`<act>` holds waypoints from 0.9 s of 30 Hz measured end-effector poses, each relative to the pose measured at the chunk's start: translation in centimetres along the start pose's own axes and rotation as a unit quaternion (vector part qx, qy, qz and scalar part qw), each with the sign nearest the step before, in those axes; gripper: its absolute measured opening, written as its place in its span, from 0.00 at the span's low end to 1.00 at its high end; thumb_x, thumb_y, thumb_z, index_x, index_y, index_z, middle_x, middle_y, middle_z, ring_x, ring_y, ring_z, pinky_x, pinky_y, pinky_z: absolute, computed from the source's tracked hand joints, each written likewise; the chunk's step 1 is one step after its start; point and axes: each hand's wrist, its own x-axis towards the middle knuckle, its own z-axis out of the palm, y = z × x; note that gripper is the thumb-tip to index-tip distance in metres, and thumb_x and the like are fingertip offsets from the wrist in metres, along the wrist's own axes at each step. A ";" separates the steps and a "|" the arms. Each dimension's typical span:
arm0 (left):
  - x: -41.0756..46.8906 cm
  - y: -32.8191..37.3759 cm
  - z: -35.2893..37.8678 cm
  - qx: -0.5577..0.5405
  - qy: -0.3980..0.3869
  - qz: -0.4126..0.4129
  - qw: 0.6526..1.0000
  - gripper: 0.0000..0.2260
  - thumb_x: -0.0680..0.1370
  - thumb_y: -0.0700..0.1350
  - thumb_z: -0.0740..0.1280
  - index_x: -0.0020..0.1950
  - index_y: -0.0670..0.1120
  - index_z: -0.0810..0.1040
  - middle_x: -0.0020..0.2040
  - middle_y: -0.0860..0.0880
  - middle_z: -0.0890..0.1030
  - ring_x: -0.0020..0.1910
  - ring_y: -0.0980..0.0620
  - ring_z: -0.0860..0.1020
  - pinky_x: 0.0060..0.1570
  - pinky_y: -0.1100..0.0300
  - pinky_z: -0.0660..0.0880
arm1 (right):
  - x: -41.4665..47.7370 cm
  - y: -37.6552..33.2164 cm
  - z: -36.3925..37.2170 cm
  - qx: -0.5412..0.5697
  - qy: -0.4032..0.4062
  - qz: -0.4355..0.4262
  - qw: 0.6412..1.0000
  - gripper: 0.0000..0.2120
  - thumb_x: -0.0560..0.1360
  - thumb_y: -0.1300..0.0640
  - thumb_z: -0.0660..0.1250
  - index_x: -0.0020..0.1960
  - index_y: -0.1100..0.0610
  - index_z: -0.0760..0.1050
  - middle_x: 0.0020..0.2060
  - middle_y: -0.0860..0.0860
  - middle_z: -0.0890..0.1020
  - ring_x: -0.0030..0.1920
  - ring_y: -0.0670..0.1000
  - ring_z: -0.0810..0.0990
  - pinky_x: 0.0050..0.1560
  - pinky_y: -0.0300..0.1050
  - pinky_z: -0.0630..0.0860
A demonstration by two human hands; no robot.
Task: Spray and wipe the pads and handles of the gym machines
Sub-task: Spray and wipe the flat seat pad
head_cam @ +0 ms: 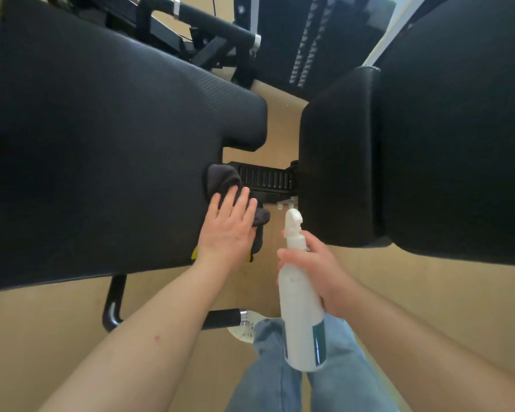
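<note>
The floor [428,307] under me was a plain tan sheet, and two black pads filled most of my view. The big ribbed pad [101,144] lay to my left and a smoother pad [339,159] stood to my right, with a notched black bar [262,176] spanning the gap between them. Farther off stood a weight stack [309,40] with rows of pale markings.

My left hand [229,224] lay flat with its fingers straight, pressing a dark cloth [223,179] onto the near edge of the big pad. The cloth bunched up ahead of my fingertips and drooped over the edge. My right hand [318,275] was wrapped round the neck of a white spray bottle [302,307], nozzle pointing away from me, near the smoother pad but not touching it.

The bottle carried a teal label [318,340], turned too far aside for me to read anything. A scrap of yellow [194,253] peeked out beside my left wrist, mostly covered. A black handle [223,319] with a chrome end was partly hidden behind my forearm, above my jeans [268,376]. Both pads ran off the frame.
</note>
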 end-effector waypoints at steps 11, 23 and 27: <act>-5.1 -2.9 1.7 0.037 -0.004 0.161 0.986 0.31 0.85 0.46 0.57 0.83 0.42 0.45 0.84 0.43 0.47 0.82 0.39 0.44 0.79 0.43 0.39 | -0.2 0.0 2.2 -0.049 -0.003 -0.007 0.999 0.19 0.66 0.47 0.76 0.56 0.37 0.79 0.45 0.52 0.86 0.47 0.54 0.85 0.52 0.57 0.82; -2.9 0.5 1.4 0.009 -0.007 -0.015 1.000 0.35 0.84 0.57 0.53 0.83 0.41 0.42 0.83 0.36 0.43 0.81 0.33 0.41 0.75 0.37 0.32 | 2.4 -0.9 1.2 -0.046 -0.010 -0.021 0.999 0.28 0.63 0.46 0.77 0.63 0.43 0.78 0.45 0.47 0.86 0.47 0.52 0.85 0.50 0.54 0.83; 0.2 3.9 1.1 0.028 -0.017 0.053 0.998 0.30 0.85 0.48 0.49 0.83 0.41 0.40 0.83 0.39 0.39 0.81 0.36 0.37 0.77 0.37 0.37 | 1.3 -1.6 -0.3 -0.060 0.004 -0.037 0.997 0.24 0.66 0.48 0.75 0.62 0.44 0.78 0.40 0.40 0.85 0.45 0.45 0.84 0.46 0.45 0.78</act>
